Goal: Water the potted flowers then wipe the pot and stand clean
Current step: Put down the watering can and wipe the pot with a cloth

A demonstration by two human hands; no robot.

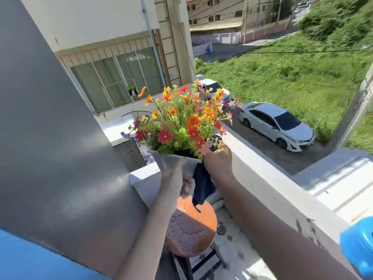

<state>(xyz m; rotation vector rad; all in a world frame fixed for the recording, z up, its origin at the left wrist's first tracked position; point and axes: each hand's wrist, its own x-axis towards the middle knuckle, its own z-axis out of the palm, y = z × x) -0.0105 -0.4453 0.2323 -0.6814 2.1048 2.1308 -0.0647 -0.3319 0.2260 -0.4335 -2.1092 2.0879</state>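
A grey square pot (189, 165) full of orange, red and yellow flowers (181, 122) is held up in the air above a round orange-brown stand (191, 225). My left hand (174, 178) grips the pot's near side from below. My right hand (219, 158) is at the pot's right rim, closed on a dark blue cloth (201, 186) that hangs down against the pot's side. The pot's lower part is hidden behind my hands and the cloth.
A white balcony parapet (262, 178) runs along the right, a grey wall (60, 138) stands on the left. A blue object (357, 247) sits at the right edge. A floor drain (221, 229) lies beside the stand. Parked cars are far below.
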